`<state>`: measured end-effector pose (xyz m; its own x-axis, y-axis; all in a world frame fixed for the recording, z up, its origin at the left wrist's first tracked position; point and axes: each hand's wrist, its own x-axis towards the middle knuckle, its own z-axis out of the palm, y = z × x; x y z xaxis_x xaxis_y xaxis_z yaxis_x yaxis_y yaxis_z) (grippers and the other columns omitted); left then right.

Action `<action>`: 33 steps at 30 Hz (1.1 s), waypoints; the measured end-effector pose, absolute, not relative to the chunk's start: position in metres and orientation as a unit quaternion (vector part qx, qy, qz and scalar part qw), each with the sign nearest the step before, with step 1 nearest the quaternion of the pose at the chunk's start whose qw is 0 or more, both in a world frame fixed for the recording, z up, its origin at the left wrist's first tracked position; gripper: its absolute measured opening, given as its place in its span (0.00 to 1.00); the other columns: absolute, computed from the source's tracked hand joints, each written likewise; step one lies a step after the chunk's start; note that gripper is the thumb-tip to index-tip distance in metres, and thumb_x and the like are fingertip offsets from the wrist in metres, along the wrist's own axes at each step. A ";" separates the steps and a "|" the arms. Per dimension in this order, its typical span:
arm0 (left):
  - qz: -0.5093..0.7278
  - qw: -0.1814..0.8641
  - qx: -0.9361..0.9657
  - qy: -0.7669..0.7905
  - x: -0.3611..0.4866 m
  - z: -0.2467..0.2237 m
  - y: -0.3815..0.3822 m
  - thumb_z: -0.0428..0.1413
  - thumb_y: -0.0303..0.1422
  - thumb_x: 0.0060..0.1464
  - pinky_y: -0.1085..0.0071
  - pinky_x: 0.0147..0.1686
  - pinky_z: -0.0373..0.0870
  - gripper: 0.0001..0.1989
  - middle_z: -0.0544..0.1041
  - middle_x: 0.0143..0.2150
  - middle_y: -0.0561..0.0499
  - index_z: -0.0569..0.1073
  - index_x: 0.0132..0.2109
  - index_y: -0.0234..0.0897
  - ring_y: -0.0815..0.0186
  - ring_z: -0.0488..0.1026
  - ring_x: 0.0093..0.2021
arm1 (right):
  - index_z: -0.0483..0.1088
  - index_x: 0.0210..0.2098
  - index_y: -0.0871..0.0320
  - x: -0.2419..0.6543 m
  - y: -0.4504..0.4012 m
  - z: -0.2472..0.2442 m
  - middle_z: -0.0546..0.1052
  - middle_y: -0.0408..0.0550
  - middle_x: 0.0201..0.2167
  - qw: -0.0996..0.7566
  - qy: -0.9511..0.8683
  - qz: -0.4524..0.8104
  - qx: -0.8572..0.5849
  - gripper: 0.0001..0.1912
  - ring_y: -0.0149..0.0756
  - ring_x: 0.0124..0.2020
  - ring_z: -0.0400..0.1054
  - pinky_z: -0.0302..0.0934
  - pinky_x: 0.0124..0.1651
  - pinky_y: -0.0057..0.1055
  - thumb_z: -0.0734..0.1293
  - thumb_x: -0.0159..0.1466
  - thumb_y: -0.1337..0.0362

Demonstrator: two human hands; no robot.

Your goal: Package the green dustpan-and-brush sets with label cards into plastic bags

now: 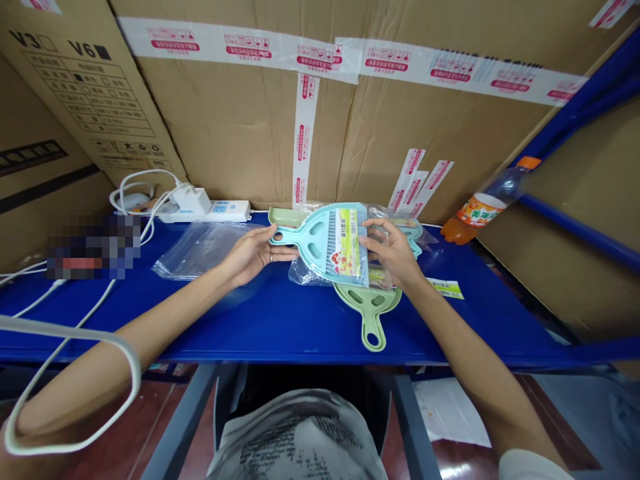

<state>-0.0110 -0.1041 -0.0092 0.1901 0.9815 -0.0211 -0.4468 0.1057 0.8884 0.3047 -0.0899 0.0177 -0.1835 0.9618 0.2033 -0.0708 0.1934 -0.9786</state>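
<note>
A light blue dustpan and brush set [316, 235] with a yellow-green label card [347, 242] is held level above the table, its handle pointing left. My left hand [254, 254] grips the handle end between thumb and fingers. Around the right edge of the set, by the card, my right hand [389, 248] has its fingers closed. Below lies a green dustpan set [369, 305], handle toward me. More wrapped sets lie behind and under my hands, partly hidden.
Clear plastic bags [200, 248] lie on the blue table [300, 330] at left. A power strip [227, 211] and white cables sit behind them. An orange drink bottle [484, 208] leans at the right. Another label card [447, 288] lies near my right forearm. Cardboard stands behind.
</note>
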 end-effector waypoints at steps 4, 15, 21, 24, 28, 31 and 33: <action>0.542 0.660 0.398 0.335 -0.011 -0.009 -0.105 0.56 0.33 0.75 0.56 0.52 0.87 0.14 0.88 0.46 0.35 0.83 0.50 0.27 0.52 0.89 0.41 | 0.76 0.47 0.47 0.304 -0.092 0.020 0.79 0.45 0.43 0.513 -0.582 0.499 -0.387 0.24 0.39 0.39 0.74 0.70 0.30 0.30 0.84 0.56 0.52; 0.542 0.653 0.408 0.336 -0.009 -0.006 -0.107 0.55 0.31 0.74 0.57 0.49 0.88 0.14 0.88 0.45 0.34 0.84 0.49 0.26 0.52 0.89 0.40 | 0.74 0.49 0.46 0.300 -0.091 0.009 0.83 0.43 0.50 0.504 -0.601 0.502 -0.364 0.30 0.44 0.47 0.80 0.77 0.44 0.36 0.87 0.51 0.58; 0.532 0.651 0.417 0.345 -0.010 -0.004 -0.105 0.57 0.27 0.71 0.62 0.46 0.88 0.12 0.88 0.45 0.34 0.85 0.50 0.27 0.53 0.89 0.40 | 0.79 0.53 0.44 0.301 -0.089 0.009 0.83 0.44 0.41 0.517 -0.575 0.499 -0.392 0.22 0.37 0.32 0.75 0.68 0.26 0.29 0.79 0.62 0.48; 0.527 0.654 0.419 0.345 -0.012 -0.005 -0.104 0.58 0.25 0.69 0.60 0.48 0.88 0.12 0.88 0.45 0.33 0.85 0.52 0.26 0.52 0.89 0.42 | 0.79 0.50 0.44 0.302 -0.088 0.012 0.81 0.41 0.36 0.538 -0.566 0.491 -0.386 0.19 0.34 0.29 0.71 0.66 0.26 0.29 0.80 0.60 0.53; 0.532 0.658 0.411 0.340 -0.012 -0.006 -0.103 0.61 0.25 0.66 0.51 0.58 0.84 0.12 0.88 0.47 0.32 0.85 0.53 0.26 0.48 0.89 0.46 | 0.73 0.58 0.42 0.303 -0.087 0.014 0.81 0.41 0.37 0.554 -0.546 0.484 -0.401 0.31 0.36 0.28 0.71 0.66 0.26 0.32 0.80 0.58 0.55; 0.532 0.665 0.405 0.332 -0.012 -0.005 -0.104 0.60 0.23 0.64 0.47 0.61 0.82 0.13 0.88 0.48 0.32 0.85 0.53 0.26 0.47 0.89 0.48 | 0.61 0.71 0.40 0.306 -0.084 0.015 0.83 0.42 0.40 0.560 -0.506 0.506 -0.417 0.47 0.37 0.27 0.73 0.66 0.27 0.34 0.80 0.56 0.55; 0.532 0.671 0.401 0.326 -0.011 -0.003 -0.105 0.60 0.21 0.62 0.46 0.62 0.81 0.15 0.88 0.49 0.33 0.85 0.54 0.26 0.48 0.88 0.49 | 0.57 0.74 0.42 0.309 -0.080 0.017 0.85 0.44 0.41 0.540 -0.475 0.554 -0.419 0.52 0.37 0.27 0.74 0.65 0.26 0.33 0.80 0.57 0.50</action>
<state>-0.0114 -0.1052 -0.0027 0.2212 0.9752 -0.0111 -0.4522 0.1126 0.8848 0.3088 -0.0803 0.0173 -0.0642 0.9967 0.0493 -0.2001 0.0355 -0.9791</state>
